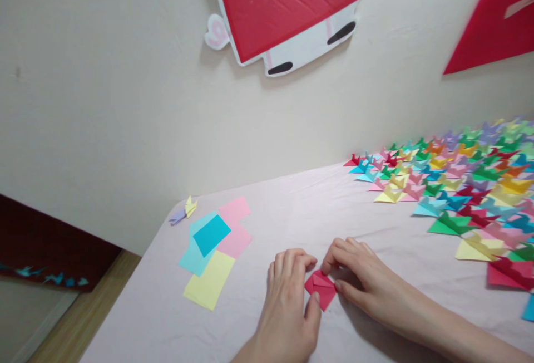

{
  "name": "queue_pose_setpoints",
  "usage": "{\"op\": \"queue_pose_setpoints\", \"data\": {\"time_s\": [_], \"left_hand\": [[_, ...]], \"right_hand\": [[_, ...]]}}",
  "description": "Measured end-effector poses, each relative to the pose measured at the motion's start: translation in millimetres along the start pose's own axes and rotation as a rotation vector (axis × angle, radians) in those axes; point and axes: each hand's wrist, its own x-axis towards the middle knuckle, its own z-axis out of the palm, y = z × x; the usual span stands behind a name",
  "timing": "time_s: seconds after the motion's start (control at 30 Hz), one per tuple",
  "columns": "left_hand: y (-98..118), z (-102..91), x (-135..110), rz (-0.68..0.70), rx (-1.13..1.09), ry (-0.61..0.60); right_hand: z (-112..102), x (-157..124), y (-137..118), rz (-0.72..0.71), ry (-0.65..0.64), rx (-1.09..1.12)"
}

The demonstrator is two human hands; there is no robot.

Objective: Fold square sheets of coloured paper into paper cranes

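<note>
A red folded origami paper [324,289] lies on the cloth-covered table, diamond-shaped with a small flap across its upper half. From its left side my left hand [287,302] closes on it, with the thumb pressed at the lower left edge and the other fingers bent beside the upper left edge. My right hand [367,274] is closed at the opposite side: its thumb touches the right corner and its index finger the top edge. What lies under the fingertips is hidden.
Loose blue [212,235], pink [236,239] and yellow paper [211,280] overlap to the left. Beyond them sit yellow [191,206] and purple folded pieces [178,217]. Many colourful paper cranes [450,221] fill the right side. A wall [125,101] with red decorations [287,6] rises behind.
</note>
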Motion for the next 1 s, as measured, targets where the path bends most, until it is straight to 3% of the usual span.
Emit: {"op": "queue_pose_setpoints", "data": {"time_s": [0.37,0.6,0.77,0.9,1.0], "left_hand": [[-0.7,2.1,-5.1,0.018,-0.068,0.062],[1.5,1.1,-2.6,-0.019,-0.053,0.082],[-1.7,-1.3,-0.2,-0.092,-0.208,0.133],[-4.4,-2.8,0.9,-0.061,-0.323,0.2],[-6.1,-1.4,1.6,0.01,-0.281,0.24]], "right_hand": [[3.9,-2.6,-7.2,-0.005,0.047,-0.068],[5.1,-4.4,-9.4,-0.042,0.018,0.068],[7.7,-4.7,-7.8,-0.034,0.093,0.127],[5.6,-4.8,-0.9,-0.247,0.18,0.107],[2.6,-3.3,2.7,-0.5,0.272,-0.123]]}}
